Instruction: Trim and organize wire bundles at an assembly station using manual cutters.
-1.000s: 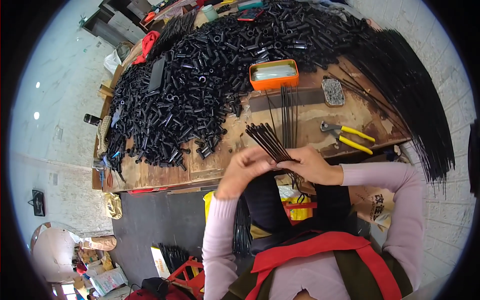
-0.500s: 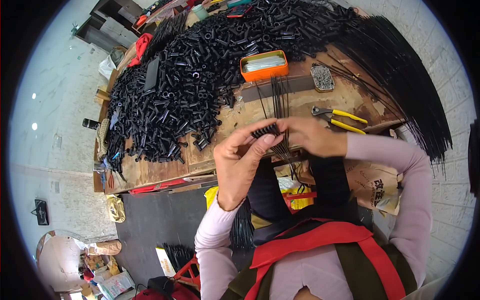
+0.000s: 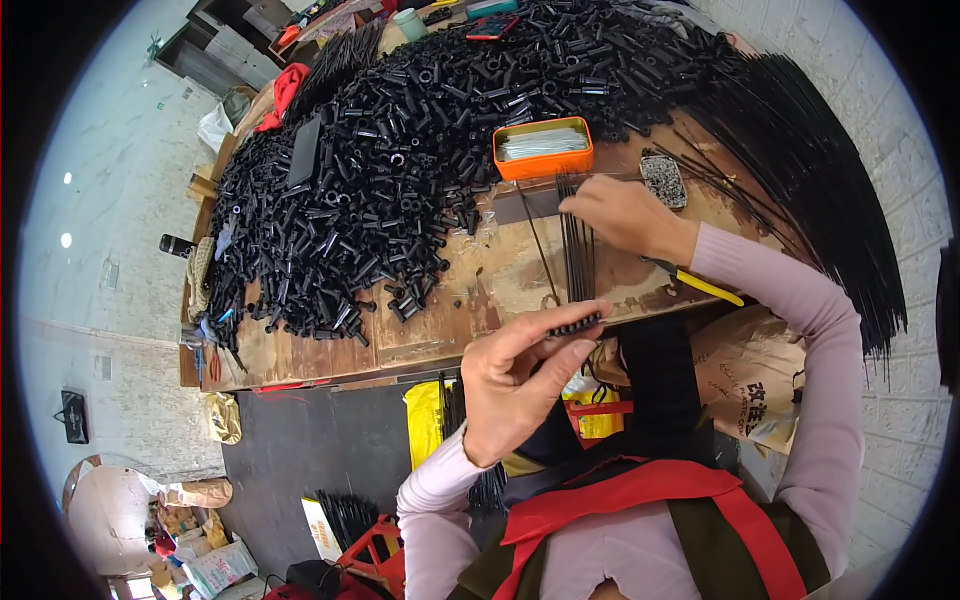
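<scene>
My left hand [image 3: 515,385] is closed with thumb and fingers on a short, ribbed black piece [image 3: 575,325], held just off the table's front edge. My right hand [image 3: 632,215] is raised over the table, its fingers curled together by the upper ends of a bundle of thin black rods [image 3: 576,245]. Whatever its fingertips grip is hidden. The rods lie lengthwise over a flat grey bar [image 3: 525,206], and one separate rod [image 3: 538,245] slants to their left. Past my right wrist, yellow-handled pliers [image 3: 708,287] show only in part beneath the sleeve.
A big heap of black tubular parts [image 3: 340,210] covers the table's left and back. An orange box [image 3: 545,165] holds pale thin strips. Right of it stands a small clear container [image 3: 663,180] of tiny grey pieces. Long black rods [image 3: 820,180] fan out along the right wall.
My hands have parted: the right moved up and away along the rods, the left came down and right with the ribbed piece. The view shifted slightly, and my right arm now covers part of the pliers.
</scene>
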The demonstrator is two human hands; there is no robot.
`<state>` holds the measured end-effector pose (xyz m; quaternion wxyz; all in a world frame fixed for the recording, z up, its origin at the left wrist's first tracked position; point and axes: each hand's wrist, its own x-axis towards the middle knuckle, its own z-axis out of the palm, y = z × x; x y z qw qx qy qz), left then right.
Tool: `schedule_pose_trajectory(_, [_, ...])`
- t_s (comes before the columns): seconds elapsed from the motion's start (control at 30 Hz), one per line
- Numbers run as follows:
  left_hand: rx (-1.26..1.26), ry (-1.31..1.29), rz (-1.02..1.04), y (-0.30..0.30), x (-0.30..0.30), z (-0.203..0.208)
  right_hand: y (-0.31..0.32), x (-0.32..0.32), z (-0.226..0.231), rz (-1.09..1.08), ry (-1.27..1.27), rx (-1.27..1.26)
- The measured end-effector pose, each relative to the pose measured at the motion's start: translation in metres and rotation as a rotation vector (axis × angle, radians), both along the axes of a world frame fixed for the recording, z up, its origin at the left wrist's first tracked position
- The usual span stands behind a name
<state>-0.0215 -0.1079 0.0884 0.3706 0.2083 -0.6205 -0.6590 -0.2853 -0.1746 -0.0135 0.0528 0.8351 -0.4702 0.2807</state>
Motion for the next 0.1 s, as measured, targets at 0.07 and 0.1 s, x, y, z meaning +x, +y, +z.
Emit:
schedule_pose_trajectory(0.07, [-0.023,0.025,-0.013,0.003,-0.001,-0.002,-0.016,0.001,0.006,-0.064,-0.063,0.094])
schedule_pose_trajectory(0.1, [-0.017,0.029,-0.007,0.005,0.001,-0.003,-0.024,0.003,0.013,-0.175,-0.161,0.489])
